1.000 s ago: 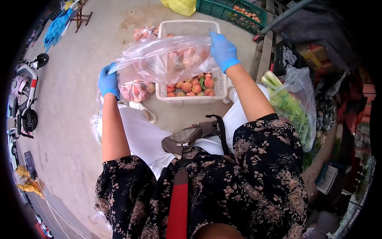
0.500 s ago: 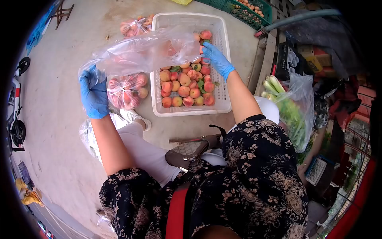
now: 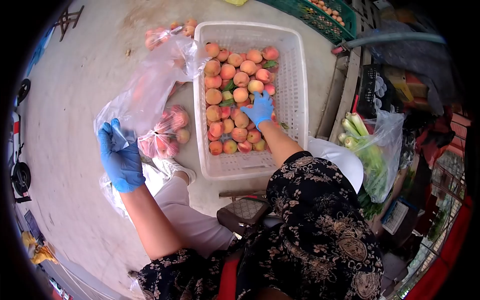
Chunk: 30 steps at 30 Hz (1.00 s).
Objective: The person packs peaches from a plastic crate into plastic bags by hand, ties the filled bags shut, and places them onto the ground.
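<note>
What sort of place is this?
Probably a produce stall or packing spot: a white crate of peaches, bagged peaches beside it, and green vegetables in a clear bag.

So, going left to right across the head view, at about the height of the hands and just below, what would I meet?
Lower black wheel → left hand → lower tied bag of peaches → white crate → bagged green vegetables.

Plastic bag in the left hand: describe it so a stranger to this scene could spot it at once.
Find the white crate of peaches on the ground, then look left of it to the gloved left hand. That hand holds the clear plastic bag by one end; unlike the filled bags nearby, it is raised and looks empty.
</note>
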{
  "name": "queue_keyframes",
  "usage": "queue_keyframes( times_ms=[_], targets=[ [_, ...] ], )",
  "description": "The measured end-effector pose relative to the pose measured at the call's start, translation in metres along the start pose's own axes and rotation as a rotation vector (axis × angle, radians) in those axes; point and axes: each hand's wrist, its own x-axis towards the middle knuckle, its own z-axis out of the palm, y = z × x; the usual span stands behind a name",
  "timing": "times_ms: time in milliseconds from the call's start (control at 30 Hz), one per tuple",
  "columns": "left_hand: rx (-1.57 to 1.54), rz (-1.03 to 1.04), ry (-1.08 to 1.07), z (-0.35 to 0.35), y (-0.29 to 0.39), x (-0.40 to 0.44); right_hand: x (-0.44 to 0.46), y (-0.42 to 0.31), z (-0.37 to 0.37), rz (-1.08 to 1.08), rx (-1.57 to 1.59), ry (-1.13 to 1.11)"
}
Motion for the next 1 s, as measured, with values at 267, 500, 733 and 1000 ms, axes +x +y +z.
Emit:
queue_keyframes(
  times_ms=[267, 500, 733, 1000],
  targets=[
    [0.018, -0.017, 0.022, 0.012, -0.009, -0.007, 0.038, -0.048, -0.028, 0.168, -0.218, -0.327],
    [0.249, 0.012, 0.094, 0.031, -0.015, -0.014, 0.037, -0.041, -0.024, -0.093, -0.276, -0.197],
    [0.593, 0.122, 0.039, 0.038, -0.01, -0.016, 0.013, -0.03, -0.06, -0.013, 1.594, -0.564],
    [0.659, 0.01, 0.047, 0.027, -0.016, -0.003, -0.042, -0.162, -0.03, -0.321, 1.484, -0.903]
  ],
)
